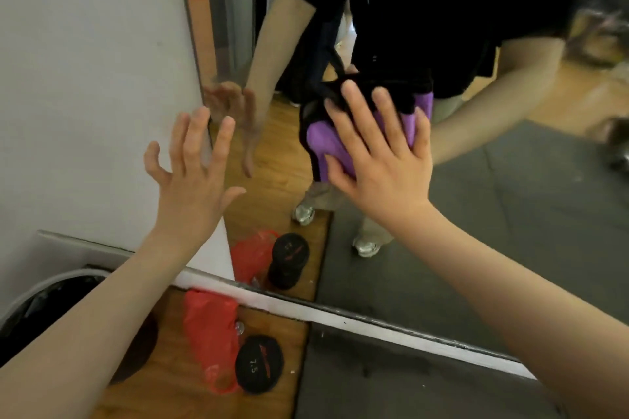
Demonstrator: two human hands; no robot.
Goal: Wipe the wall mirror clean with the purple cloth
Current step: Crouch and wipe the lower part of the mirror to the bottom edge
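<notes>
Purple cloth (328, 143) bunched flat against the wall mirror (510, 214), under the right hand (381, 163) whose grip lies wide with straight fingers pressing it, left hand (194, 160) spread with fingers splayed at the mirror's left edge, holding nothing

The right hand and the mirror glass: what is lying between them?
In the head view, the purple cloth lies between the right hand and the mirror, pressed against the glass under the flat palm.

Left hand (190, 177) splayed, right hand (377, 160) pressing flat
</notes>
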